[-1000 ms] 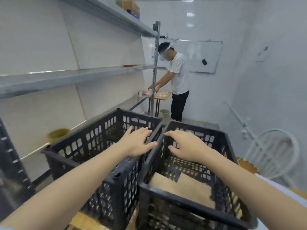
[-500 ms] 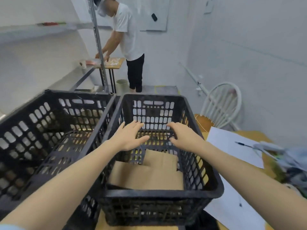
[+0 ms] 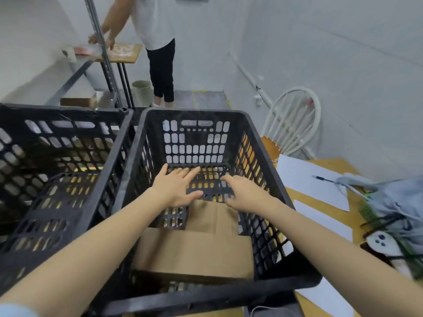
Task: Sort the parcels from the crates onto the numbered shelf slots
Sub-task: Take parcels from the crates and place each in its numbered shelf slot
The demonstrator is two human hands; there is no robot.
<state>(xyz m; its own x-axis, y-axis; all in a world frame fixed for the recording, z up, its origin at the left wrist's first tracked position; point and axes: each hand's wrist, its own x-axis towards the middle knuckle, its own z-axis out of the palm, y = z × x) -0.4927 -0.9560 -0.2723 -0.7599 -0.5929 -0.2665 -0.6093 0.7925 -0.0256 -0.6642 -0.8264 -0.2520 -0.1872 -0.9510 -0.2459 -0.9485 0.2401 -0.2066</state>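
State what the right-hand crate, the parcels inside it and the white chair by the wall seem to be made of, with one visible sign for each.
The right crate looks like moulded plastic, black and matt: its walls are a regular grid of slots. The parcels look like brown cardboard or kraft paper, matt, with flat faces and straight edges. The chair is probably painted wood, possibly metal: white, smooth, with thin spindles.

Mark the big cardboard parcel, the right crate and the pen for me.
big cardboard parcel (image 3: 194,255), head view, middle of its flat top face
right crate (image 3: 194,114), head view, on its far rim
pen (image 3: 324,179), head view, middle of its dark shaft
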